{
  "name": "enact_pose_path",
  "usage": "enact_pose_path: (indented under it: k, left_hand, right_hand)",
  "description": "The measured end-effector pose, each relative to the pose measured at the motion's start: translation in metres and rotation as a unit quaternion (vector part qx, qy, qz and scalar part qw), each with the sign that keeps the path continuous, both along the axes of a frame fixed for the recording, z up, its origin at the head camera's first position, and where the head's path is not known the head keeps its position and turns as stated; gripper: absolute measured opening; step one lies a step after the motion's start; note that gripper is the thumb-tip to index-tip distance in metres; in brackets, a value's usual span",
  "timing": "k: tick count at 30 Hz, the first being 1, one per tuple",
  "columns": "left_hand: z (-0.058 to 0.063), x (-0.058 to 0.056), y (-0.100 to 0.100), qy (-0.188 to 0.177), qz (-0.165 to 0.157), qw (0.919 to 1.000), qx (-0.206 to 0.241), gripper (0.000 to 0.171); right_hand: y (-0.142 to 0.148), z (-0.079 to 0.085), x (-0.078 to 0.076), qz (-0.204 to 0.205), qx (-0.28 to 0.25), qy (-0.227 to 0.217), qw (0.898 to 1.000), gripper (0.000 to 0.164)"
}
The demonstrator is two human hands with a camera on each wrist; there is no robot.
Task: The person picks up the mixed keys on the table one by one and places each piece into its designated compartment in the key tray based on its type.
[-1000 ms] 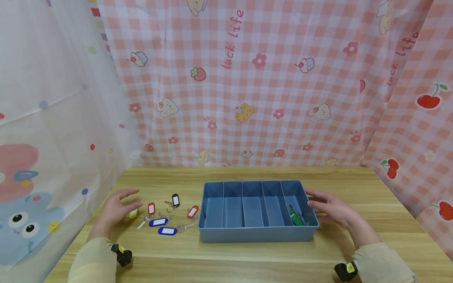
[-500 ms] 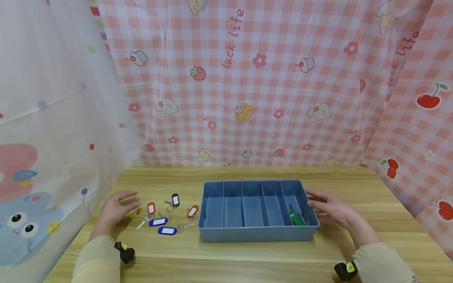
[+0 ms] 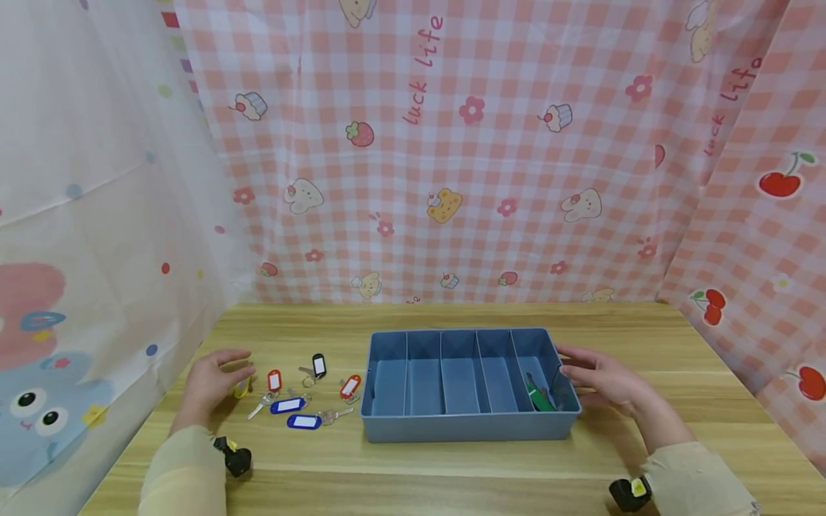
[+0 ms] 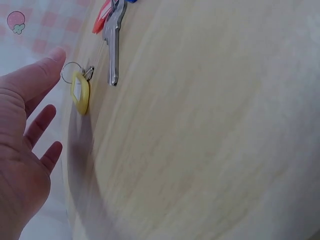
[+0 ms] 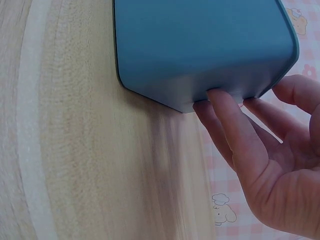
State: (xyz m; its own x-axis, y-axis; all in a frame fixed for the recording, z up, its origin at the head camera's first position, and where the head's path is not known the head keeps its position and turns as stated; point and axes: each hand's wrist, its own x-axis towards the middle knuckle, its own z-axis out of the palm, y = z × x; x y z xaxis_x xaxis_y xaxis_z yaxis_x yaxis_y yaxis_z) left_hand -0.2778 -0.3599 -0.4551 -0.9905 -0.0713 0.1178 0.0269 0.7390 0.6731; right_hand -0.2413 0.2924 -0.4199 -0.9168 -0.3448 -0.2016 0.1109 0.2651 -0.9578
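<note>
In the head view my left hand (image 3: 209, 383) is at the left side of the table, its index finger and thumb apart. Just past the thumb, the left wrist view shows a yellow key tag (image 4: 80, 93) with a ring and small metal piece. Whether hidden fingers touch it I cannot tell. A blue-grey tray (image 3: 471, 428) with five narrow compartments stands at the middle. My right hand (image 3: 609, 380) holds its right end wall, thumb at the rim and fingers against the outside (image 5: 225, 120). A green-handled tool (image 3: 539, 396) lies in the rightmost compartment.
Between the left hand and the tray lie several tagged keys: a red tag (image 3: 274, 380), a black tag (image 3: 319, 365), another red tag (image 3: 350, 387) and two blue tags (image 3: 287, 405). Patterned cloth (image 3: 471, 165) hangs behind and at both sides of the wooden table.
My left wrist and sleeve have swung a little to the right, and the yellow tag by the fingers looks narrower and more tilted. The right hand and tray have stayed put.
</note>
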Motion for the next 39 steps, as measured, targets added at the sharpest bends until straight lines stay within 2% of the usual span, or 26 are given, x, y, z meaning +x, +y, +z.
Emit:
enact_pose_path:
  k: [9, 24, 39]
  left_hand:
    - [-0.0023, -0.0019, 0.0010, -0.008, 0.015, 0.9998, -0.007, 0.040]
    - [-0.0067, -0.0028, 0.0003, -0.008, 0.034, 0.9993, -0.011, 0.032]
    - [-0.0055, -0.0006, 0.0011, -0.008, 0.036, 0.9989, -0.030, 0.020]
  right_hand:
    - [-0.0021, 0.0030, 0.0019, -0.009, 0.017, 0.001, 1.000, 0.066]
    - [-0.0035, 0.0049, 0.0025, -0.005, 0.011, -0.002, 1.000, 0.065]
    - [-0.0033, 0.0048, 0.0021, -0.012, 0.013, -0.007, 1.000, 0.065]
